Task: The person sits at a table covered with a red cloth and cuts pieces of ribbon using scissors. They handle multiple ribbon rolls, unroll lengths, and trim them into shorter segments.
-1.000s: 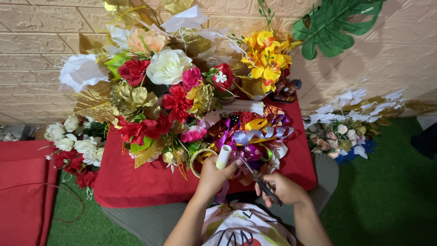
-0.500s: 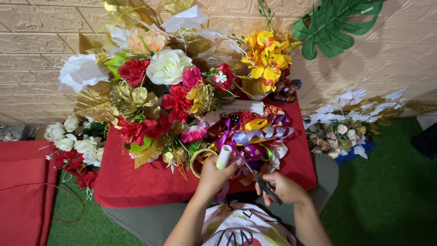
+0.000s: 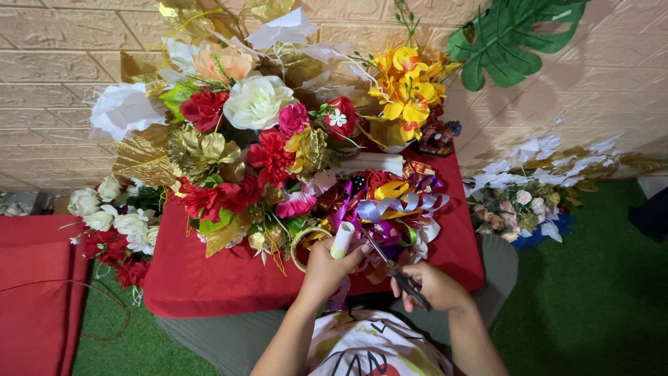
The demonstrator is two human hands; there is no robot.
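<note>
My left hand (image 3: 325, 270) grips a small white tube (image 3: 342, 239) held upright at the near edge of a red-covered table (image 3: 209, 285). My right hand (image 3: 435, 287) holds dark-handled scissors (image 3: 398, 273), their blades pointing up-left toward the tube and a heap of curled ribbons (image 3: 393, 203) in purple, yellow and red. A ring of tape (image 3: 303, 244) lies just left of my left hand.
A big artificial bouquet (image 3: 236, 146) of red, white and gold flowers fills the table's left. Yellow flowers (image 3: 407, 87) stand at the back by a brick wall. White and red blooms (image 3: 111, 223) hang left; another bouquet (image 3: 529, 202) lies right on green turf (image 3: 591, 299).
</note>
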